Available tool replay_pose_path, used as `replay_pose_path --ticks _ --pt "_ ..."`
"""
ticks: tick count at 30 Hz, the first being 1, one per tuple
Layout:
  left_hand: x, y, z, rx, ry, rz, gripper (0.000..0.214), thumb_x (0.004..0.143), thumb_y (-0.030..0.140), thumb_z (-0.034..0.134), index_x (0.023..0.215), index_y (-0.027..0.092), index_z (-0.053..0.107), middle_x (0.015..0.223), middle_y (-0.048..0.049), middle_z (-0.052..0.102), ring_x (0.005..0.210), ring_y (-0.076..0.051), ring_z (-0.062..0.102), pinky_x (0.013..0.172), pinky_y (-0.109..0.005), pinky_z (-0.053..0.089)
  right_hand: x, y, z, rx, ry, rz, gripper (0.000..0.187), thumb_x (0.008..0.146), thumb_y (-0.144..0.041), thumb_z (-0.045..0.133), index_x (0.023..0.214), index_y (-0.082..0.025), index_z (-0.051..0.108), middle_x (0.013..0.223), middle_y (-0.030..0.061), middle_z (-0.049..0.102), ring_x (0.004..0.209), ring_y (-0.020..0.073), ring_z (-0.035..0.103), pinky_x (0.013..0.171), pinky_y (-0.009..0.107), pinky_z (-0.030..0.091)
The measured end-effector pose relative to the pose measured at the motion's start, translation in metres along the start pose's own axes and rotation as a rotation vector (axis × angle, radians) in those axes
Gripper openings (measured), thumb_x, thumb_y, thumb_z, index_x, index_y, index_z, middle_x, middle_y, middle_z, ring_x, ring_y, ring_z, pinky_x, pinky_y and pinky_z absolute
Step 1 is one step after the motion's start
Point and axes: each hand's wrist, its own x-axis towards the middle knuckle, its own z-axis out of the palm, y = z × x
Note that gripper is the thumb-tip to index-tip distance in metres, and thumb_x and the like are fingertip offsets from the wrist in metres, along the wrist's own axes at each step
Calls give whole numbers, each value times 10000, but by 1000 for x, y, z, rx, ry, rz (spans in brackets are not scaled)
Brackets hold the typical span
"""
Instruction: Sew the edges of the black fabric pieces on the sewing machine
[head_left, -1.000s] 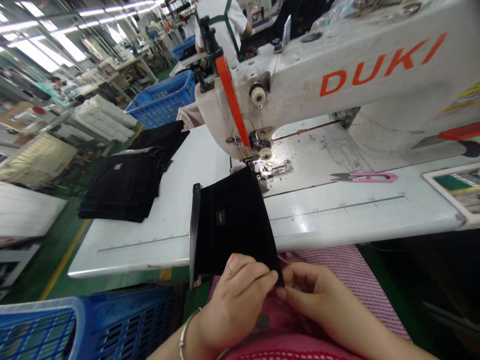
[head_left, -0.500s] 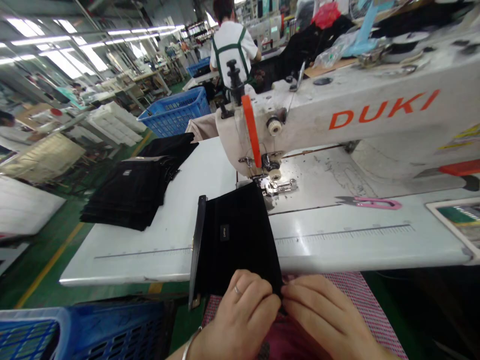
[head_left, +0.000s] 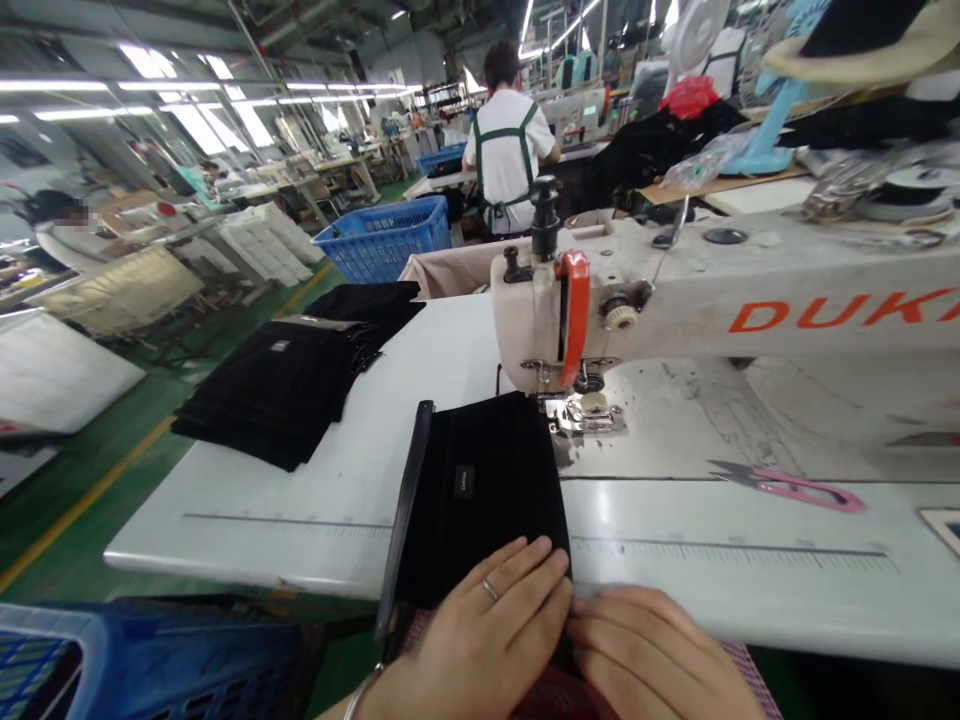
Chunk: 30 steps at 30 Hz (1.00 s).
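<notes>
A black fabric piece (head_left: 480, 490) with a small label lies on the white sewing table (head_left: 315, 500), its far edge close to the presser foot (head_left: 585, 415) of the white DUKI sewing machine (head_left: 720, 300). My left hand (head_left: 487, 640) rests on the near edge of the fabric, fingers together and pressing it down. My right hand (head_left: 652, 665) sits right beside it at the fabric's near right corner, fingers curled on the edge. What the right fingers pinch is partly hidden.
A stack of black fabric pieces (head_left: 285, 385) lies at the table's left. Pink thread snips (head_left: 795, 485) lie to the right. Blue crates stand at lower left (head_left: 150, 660) and behind (head_left: 386, 235). A person in a white shirt (head_left: 510, 150) works farther back.
The camera view has tilted up and moved closer. Both hands and the fabric's near edge have come up from my lap onto the table edge.
</notes>
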Motion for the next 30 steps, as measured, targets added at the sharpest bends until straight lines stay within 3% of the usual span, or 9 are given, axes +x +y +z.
replay_pose_path --ticks 7,11,15,20,25,30 --pt "6 -15 1 -209 50 -84 251 928 198 522 1150 118 608 1210 -38 632 1201 -173 520 1123 -361 402 6 13 24 23 146 109 319 981 -152 385 903 -190 691 918 -4 719 895 134 648 901 285 493" --pt "10 -28 8 -325 61 -90 189 941 136 508 1102 120 605 1171 -46 649 1103 -145 566 987 -306 489 16 25 18 9 33 51 243 939 -133 447 983 -167 684 981 15 714 922 164 647 859 307 518" --pt "19 -43 8 -397 65 -46 225 973 96 393 1080 95 590 1118 -69 666 1045 -137 589 916 -297 504 26 34 11 40 5 92 261 954 -141 420 1014 -160 673 1000 35 707 936 175 639 854 313 534" --pt "30 -60 9 -376 35 -20 220 956 97 412 1099 102 579 1107 -46 668 1061 -127 586 937 -286 497 30 47 14 46 -26 106 241 933 -139 451 1065 -142 653 1041 54 687 978 196 617 879 337 531" --pt "38 -77 11 -381 20 -9 211 949 87 422 1085 97 583 1116 -55 660 1059 -131 586 955 -287 479 32 60 18 54 -151 143 285 905 -99 466 1153 -139 599 1136 67 638 1047 213 576 935 396 504" --pt "46 -95 16 -354 9 -7 223 947 87 430 1099 94 593 1127 -61 651 1064 -136 583 962 -300 472 45 73 17 47 -206 185 247 892 -109 498 1113 -158 597 1087 70 634 963 226 593 849 429 534"
